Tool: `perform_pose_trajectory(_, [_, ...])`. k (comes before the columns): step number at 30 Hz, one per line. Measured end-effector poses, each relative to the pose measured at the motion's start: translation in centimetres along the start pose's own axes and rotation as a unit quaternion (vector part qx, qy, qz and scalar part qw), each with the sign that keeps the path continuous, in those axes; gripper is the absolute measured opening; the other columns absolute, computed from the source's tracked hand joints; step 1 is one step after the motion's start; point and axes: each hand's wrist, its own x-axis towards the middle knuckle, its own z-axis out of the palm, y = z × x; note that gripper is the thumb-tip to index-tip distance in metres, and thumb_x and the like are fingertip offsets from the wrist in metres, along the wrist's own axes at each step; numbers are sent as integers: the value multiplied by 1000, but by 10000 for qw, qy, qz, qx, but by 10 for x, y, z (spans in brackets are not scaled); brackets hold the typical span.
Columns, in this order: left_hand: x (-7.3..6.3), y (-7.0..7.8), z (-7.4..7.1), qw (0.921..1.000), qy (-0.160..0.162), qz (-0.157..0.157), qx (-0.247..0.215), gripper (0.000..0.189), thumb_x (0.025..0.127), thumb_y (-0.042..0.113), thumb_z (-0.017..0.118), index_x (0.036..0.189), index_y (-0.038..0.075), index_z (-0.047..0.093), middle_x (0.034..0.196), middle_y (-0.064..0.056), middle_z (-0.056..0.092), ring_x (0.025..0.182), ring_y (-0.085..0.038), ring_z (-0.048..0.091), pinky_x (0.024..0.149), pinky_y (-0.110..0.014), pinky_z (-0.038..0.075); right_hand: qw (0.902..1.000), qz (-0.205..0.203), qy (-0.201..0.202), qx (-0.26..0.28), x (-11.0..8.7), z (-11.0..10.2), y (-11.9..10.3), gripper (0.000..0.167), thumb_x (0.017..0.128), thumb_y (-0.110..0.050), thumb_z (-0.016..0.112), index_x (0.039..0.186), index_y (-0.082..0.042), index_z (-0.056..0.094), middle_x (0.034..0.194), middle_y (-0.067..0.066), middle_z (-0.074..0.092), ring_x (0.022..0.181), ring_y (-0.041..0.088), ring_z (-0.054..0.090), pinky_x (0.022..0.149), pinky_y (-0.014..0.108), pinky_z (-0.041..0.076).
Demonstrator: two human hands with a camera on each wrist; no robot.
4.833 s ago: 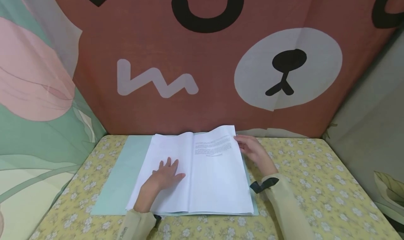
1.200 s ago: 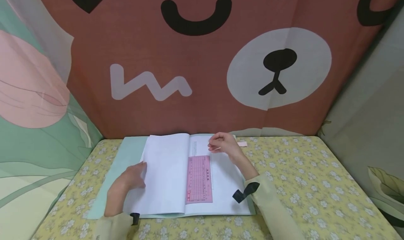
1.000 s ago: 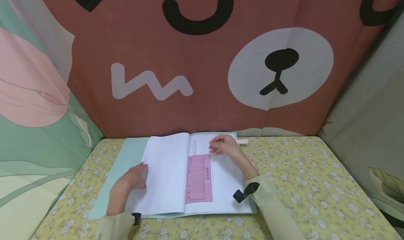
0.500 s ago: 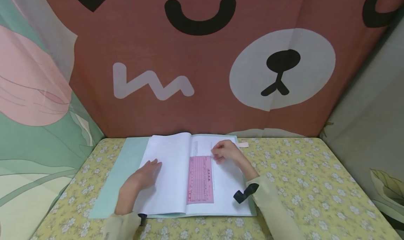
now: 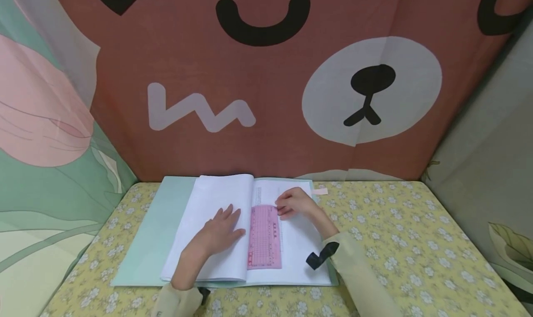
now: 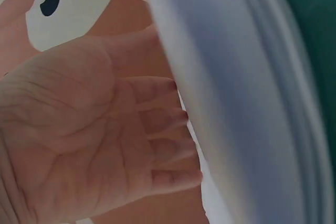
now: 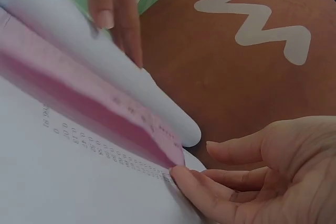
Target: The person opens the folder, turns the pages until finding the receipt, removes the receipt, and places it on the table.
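A stack of bound white pages in a pale green folder lies spread across the table. My left hand rests with spread fingers on the blank left page; its palm faces the camera in the left wrist view. Against the fold, on the right page, is a long pink printed slip with a table on it. Fingertips of my right hand touch the slip's far right corner. In the right wrist view the slip's long edge bows up, and my right thumb stands apart from it.
Under the folder is a yellow flowered tablecloth. A pale pink tab sticks out past the folder's right side. Behind the table hangs a brown cloth with a bear's face.
A printed page has been turned to the left, uncovering the pink slip. My left hand has slid from the left page's outer edge toward the fold. My right hand has come nearer the slip's corner.
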Motion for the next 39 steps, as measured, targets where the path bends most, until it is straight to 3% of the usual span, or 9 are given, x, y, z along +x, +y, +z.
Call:
perform_pose_trajectory(5, [0,-4,4,9984,-344,-436,-46,70,104,35,63,159,0,37,167,-27,23,152,-52,18,116,-71,24,9995,-31,-87,287,-2,4,0,28,96,3,66,119,18,60,88,15,71,72,17,70,71,32,63])
perform_pose_trajectory(10, [2,-9,7,9975,-454,-540,-66,73,103,38,62,160,1,36,167,-27,22,152,-53,17,116,-71,24,9995,-120,-177,249,-3,7,-1,37,94,0,69,125,18,59,91,13,70,73,13,66,69,24,59])
perform_pose_trajectory(16, [3,-9,10,9971,-483,-592,-44,74,102,39,63,160,1,36,167,-27,23,152,-53,17,115,-72,25,9988,-82,-493,-15,0,12,3,32,94,-2,70,121,14,64,94,13,74,79,17,70,74,31,62])
perform_pose_trajectory(20, [3,-8,10,9966,-513,-646,-44,75,102,40,64,160,2,36,167,-27,23,152,-52,17,115,-72,25,9984,-24,-567,-60,-2,17,5,25,93,1,70,115,11,66,90,11,73,76,17,70,69,29,61])
perform_pose_trajectory(28, [5,-8,12,9968,-528,-600,-38,73,103,39,63,159,1,37,166,-28,24,152,-53,18,116,-70,25,9993,-68,-280,-220,-7,22,4,17,90,7,69,106,12,66,83,9,70,69,14,67,62,24,56])
perform_pose_trajectory(33, [6,-7,13,9965,-588,-587,-110,73,103,39,63,159,1,36,167,-27,23,152,-53,17,117,-70,24,9971,-8,-9,-760,-11,15,9,17,90,3,70,105,10,68,83,9,70,71,14,65,62,24,55])
perform_pose_trajectory(39, [7,-7,7,9967,-537,-602,-15,72,103,38,63,160,1,36,167,-28,22,152,-53,16,116,-71,24,9865,113,322,-1599,-17,2,3,23,85,0,73,105,11,70,86,11,69,72,15,62,59,23,51])
